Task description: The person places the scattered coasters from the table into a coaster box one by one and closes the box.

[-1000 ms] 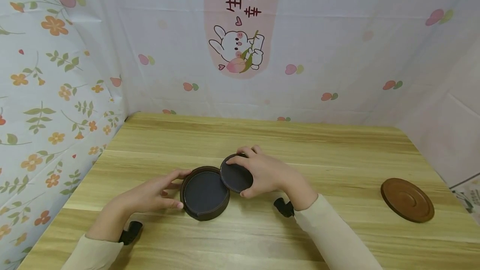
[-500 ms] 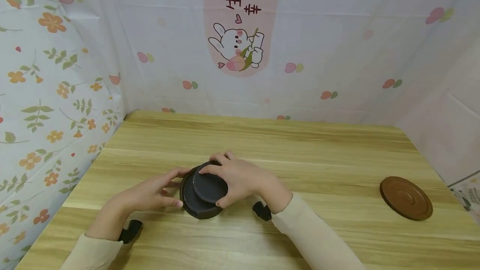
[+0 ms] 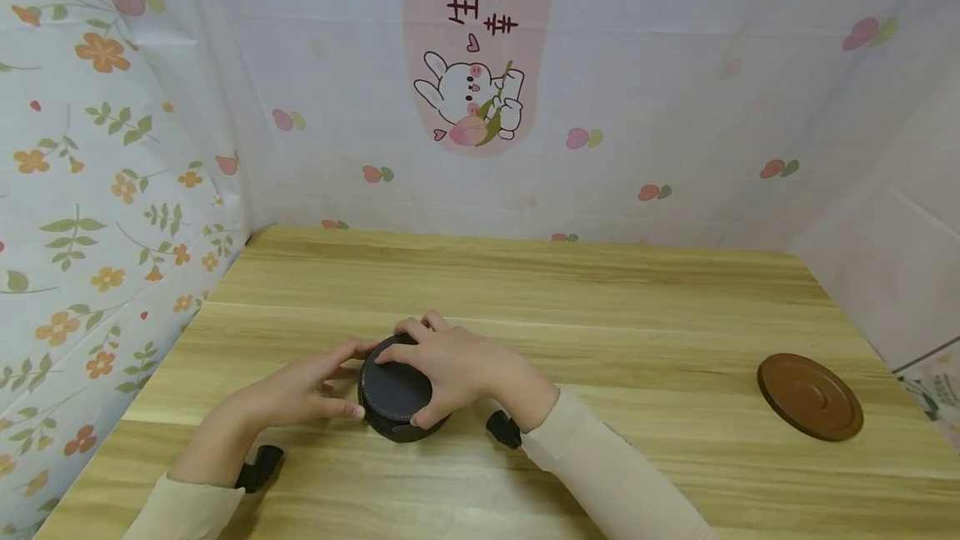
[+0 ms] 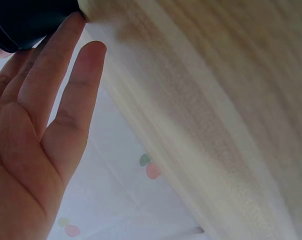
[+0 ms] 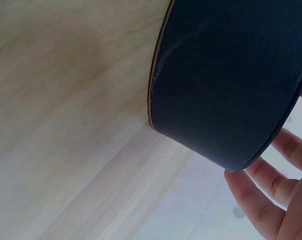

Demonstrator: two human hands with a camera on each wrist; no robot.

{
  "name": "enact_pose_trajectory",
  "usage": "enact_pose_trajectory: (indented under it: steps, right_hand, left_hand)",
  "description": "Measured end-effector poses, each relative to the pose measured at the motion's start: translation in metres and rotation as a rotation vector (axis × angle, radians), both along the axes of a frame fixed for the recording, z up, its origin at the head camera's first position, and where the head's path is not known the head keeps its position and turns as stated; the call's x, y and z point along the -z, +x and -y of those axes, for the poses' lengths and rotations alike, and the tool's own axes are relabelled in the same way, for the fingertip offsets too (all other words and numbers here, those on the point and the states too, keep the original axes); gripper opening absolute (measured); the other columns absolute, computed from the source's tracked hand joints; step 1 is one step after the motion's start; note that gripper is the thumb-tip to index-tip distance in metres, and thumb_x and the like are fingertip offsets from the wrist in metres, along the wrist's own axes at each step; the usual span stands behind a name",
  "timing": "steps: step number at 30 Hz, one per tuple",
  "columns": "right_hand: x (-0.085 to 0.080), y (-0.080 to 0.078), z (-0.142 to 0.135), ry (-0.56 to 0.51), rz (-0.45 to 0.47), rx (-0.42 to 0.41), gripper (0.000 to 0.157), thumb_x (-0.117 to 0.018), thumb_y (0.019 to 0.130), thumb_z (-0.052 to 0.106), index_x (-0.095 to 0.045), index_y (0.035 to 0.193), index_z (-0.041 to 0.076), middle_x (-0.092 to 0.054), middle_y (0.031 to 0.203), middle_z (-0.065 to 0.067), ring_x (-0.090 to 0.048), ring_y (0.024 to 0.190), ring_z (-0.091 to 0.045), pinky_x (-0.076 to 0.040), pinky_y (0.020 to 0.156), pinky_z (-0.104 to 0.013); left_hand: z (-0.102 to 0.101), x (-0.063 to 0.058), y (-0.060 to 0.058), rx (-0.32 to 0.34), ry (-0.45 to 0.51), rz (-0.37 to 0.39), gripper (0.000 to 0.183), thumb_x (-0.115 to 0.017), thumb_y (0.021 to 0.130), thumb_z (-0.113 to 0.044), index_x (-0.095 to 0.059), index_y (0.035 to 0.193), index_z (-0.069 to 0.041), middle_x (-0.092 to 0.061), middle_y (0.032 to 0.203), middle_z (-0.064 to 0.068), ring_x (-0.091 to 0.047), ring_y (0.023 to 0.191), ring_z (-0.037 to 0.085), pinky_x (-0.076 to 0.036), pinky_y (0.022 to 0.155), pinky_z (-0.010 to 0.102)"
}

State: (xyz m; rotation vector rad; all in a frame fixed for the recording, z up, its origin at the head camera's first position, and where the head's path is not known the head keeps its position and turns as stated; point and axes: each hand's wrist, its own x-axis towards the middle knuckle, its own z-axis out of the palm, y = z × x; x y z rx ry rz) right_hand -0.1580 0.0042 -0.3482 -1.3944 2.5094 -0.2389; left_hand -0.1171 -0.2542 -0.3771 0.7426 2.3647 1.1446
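Note:
A dark round coaster with a stitched edge lies over the mouth of a dark round coaster holder on the table, nearly lined up with it. My right hand grips the coaster from the right, thumb at its near edge and fingers spread over its far side. On the holder's left side my left hand rests, thumb and forefinger at its wall. Straight fingers touch the dark wall in the left wrist view. In the right wrist view the holder's smooth wall fills the upper right, fingertips at its upper rim.
A brown round disc with a ringed middle lies at the right of the wooden table. Black wrist-camera mounts sit under both wrists. A printed white cloth hangs behind the table's far edge, and a flowered one at left.
My right hand has carried the coaster leftward from beside the holder until it sits over the holder's mouth. The left hand has stayed at the holder's left side.

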Motion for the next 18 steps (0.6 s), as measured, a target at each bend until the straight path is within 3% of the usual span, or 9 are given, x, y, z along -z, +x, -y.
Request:
enact_pose_trajectory:
  steps: [8, 18]
  right_hand:
    - [-0.001, 0.001, 0.000, -0.005, 0.033, 0.004, 0.075, -0.079, 0.080, 0.049, -0.045, 0.146, 0.037, -0.036, 0.151, 0.002, -0.035, 0.126, -0.018, -0.049, 0.089, -0.032]
    - [0.002, -0.001, -0.016, -0.002, 0.057, 0.041, 0.076, -0.079, 0.082, 0.048, -0.043, 0.148, 0.035, -0.032, 0.158, 0.003, -0.034, 0.139, -0.018, -0.047, 0.102, -0.040]
  left_hand:
    - [0.000, 0.001, 0.000, 0.000, 0.016, 0.006, 0.079, -0.073, 0.090, -0.033, -0.031, 0.153, -0.011, -0.034, 0.157, 0.023, -0.047, 0.133, 0.051, -0.051, 0.092, 0.060]
    - [-0.001, 0.001, 0.002, -0.002, 0.017, -0.005, 0.079, -0.073, 0.090, -0.033, -0.032, 0.153, -0.009, -0.039, 0.154, 0.025, -0.050, 0.130, 0.051, -0.052, 0.091, 0.061]
